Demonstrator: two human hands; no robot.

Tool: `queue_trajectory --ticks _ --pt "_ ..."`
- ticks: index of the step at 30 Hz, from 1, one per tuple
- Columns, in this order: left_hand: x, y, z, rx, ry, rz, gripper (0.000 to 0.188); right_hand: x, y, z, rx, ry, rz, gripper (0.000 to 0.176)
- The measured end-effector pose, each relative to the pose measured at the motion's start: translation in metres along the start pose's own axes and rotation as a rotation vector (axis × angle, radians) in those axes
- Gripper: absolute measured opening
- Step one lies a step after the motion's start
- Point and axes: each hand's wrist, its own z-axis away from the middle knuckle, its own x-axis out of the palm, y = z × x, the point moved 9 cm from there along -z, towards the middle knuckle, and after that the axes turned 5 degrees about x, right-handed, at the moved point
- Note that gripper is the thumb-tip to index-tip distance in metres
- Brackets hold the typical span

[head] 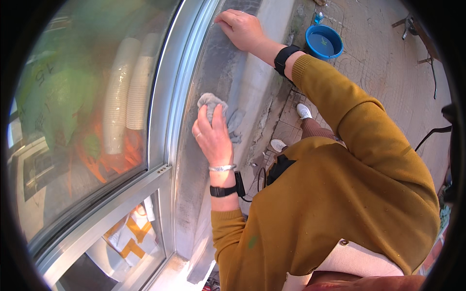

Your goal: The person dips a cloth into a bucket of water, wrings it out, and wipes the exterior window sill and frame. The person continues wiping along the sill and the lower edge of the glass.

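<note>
My left hand [214, 138] presses a bunched grey cloth [211, 103] onto the dark sill [214, 80] beside the aluminium window frame [182, 91]. A grey patch lies just right of the cloth; I cannot tell whether it is more cloth, wetness or shadow. Farther along the sill, my right hand [242, 31] rests with bent fingers near the frame. Its fingertips are partly hidden, so any hold is unclear. Glass [83, 91] fills the window, and behind it stand two stacks of pale cups [122, 94].
A blue basin [329, 52] of water stands on the paved ground [378, 62], with a blue bottle [319, 17] beside it. A wooden stool or bench [424, 40] is at the far right. Below the glass, a lower pane shows taped white packaging [133, 232].
</note>
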Motion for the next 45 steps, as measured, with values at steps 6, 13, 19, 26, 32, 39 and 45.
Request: queue_trajectory --ticks 6,13,19,26,32,39,45 --pt "0.005 -0.014 0.003 -0.085 0.004 0.033 0.039 -0.001 0.0 0.0 0.024 0.011 -0.025 0.007" --pt "0.056 0.044 -0.135 0.145 0.096 0.021 0.03 0.0 0.002 -0.003 0.062 0.013 -0.067 0.005" --pt "0.032 0.021 -0.082 0.131 0.06 0.063 0.035 -0.004 -0.002 -0.003 0.04 0.001 -0.08 0.007" --pt "0.012 -0.011 -0.034 0.026 -0.014 -0.025 0.037 -0.004 -0.002 0.001 0.011 0.048 -0.096 0.008" --pt "0.038 0.005 -0.118 0.186 0.076 -0.176 0.025 -0.006 -0.005 0.0 0.036 0.042 -0.154 0.007" --pt "0.031 -0.035 -0.055 0.141 -0.041 -0.006 0.032 0.005 -0.006 -0.001 0.042 -0.099 -0.063 0.006" --pt "0.032 -0.095 0.044 -0.116 -0.116 -0.188 0.033 0.012 -0.002 -0.001 0.019 -0.053 -0.103 0.005"
